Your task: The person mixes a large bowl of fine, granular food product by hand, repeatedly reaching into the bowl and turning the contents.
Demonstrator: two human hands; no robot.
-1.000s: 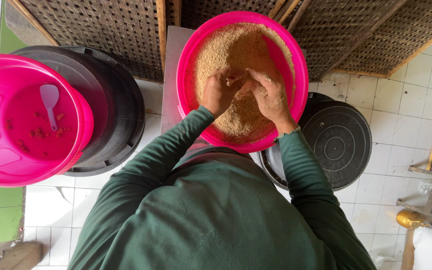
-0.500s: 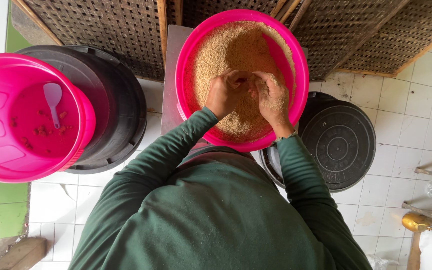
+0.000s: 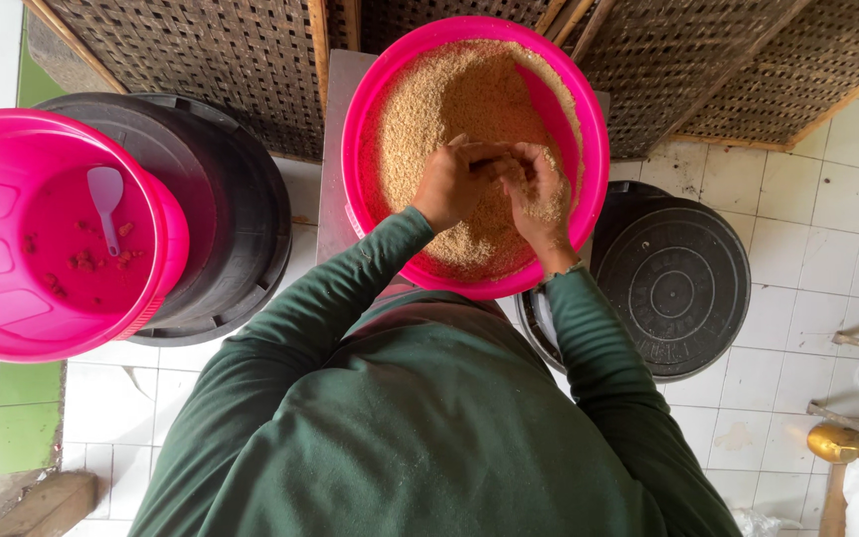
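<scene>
A big pink basin [image 3: 380, 89] in front of me holds a heap of tan grain-like crumbs [image 3: 449, 99]. My left hand [image 3: 447, 184] and my right hand [image 3: 539, 189] are raised together over the middle of the basin, fingertips meeting, with a pinch of the crumbs held between them. Crumbs stick to the right hand's fingers. Both arms are in dark green sleeves.
A second pink basin [image 3: 12, 298] at the left holds a white spoon [image 3: 106, 199] and a few reddish bits, resting on a black tub [image 3: 241, 229]. A black round lid [image 3: 673, 288] lies at the right on white floor tiles. Woven bamboo trays [image 3: 191, 50] stand behind.
Both hands have lifted slightly out of the crumbs and drawn closer, fingertips now pressed together above the heap.
</scene>
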